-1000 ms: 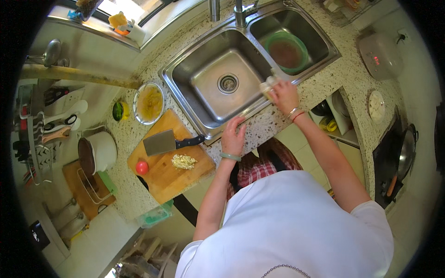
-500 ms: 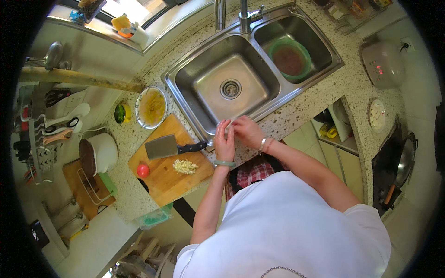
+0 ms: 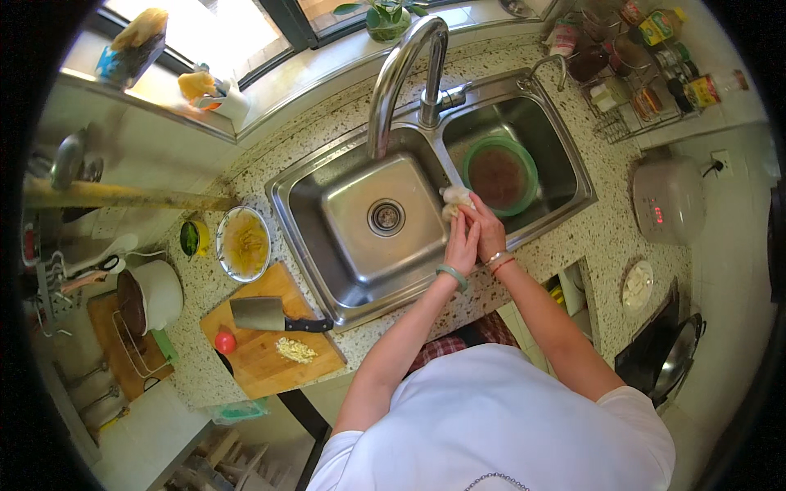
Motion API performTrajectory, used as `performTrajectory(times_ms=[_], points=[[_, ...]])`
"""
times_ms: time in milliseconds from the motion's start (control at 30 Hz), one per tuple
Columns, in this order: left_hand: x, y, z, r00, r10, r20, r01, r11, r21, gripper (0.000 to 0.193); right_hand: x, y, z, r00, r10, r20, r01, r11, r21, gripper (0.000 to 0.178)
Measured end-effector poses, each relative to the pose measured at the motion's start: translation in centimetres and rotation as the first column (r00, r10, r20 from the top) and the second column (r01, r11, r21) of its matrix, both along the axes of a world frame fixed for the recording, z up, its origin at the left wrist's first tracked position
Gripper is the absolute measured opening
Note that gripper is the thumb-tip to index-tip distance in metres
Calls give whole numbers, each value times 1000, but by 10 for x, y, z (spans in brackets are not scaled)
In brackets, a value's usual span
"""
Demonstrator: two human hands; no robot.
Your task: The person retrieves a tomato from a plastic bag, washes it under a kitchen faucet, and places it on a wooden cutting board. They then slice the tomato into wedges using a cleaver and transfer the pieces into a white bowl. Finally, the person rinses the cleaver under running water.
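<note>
My left hand (image 3: 463, 248) and my right hand (image 3: 490, 231) are together over the near side of the sink divider, fingertips close against each other. At their tips is a whitish, lumpy thing (image 3: 456, 197); its kind is not clear, and the fingers cover part of it. Beneath and left of the hands opens the larger steel sink basin (image 3: 340, 245), with only its drain showing. Just right, in the smaller basin, sits a green bowl (image 3: 533, 192) of murky reddish-brown liquid. The chrome faucet (image 3: 381, 106) arches over the larger basin.
Left of the sink, a cutting board (image 3: 254, 360) carries a cleaver (image 3: 258, 313), a tomato (image 3: 225, 342) and chopped pale bits (image 3: 295, 351). Behind it stands a bowl of yellowish contents (image 3: 246, 243). A rice cooker (image 3: 667, 200) and wok (image 3: 679, 360) are at right.
Both hands have moved right and away from me, from the sink's front edge to the divider. The whitish thing now shows at the fingertips. The view has shifted, showing more of the faucet and window.
</note>
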State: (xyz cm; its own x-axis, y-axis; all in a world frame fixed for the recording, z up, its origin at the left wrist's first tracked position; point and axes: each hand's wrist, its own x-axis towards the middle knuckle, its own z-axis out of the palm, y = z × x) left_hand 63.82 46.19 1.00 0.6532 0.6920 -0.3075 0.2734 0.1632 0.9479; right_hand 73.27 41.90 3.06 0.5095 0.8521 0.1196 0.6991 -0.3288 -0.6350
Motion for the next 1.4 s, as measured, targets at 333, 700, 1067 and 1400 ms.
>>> performTrajectory(times_ms=[333,700,1067,1400], points=[[67,117,-3,984,168,52,-176,949,261,62,61,126,-14,986,32,-167,-28,999,27,28],[108,117,39,992,122,42,-129,961,244,55,209,158,-5,975,-217,-38,218,933,286,38],[73,119,2,919,354,175,-347,935,-71,56,89,171,-48,977,-36,211,4,989,150,43],[51,165,44,925,291,245,-343,917,206,56,32,175,-2,989,113,-100,-65,917,394,35]])
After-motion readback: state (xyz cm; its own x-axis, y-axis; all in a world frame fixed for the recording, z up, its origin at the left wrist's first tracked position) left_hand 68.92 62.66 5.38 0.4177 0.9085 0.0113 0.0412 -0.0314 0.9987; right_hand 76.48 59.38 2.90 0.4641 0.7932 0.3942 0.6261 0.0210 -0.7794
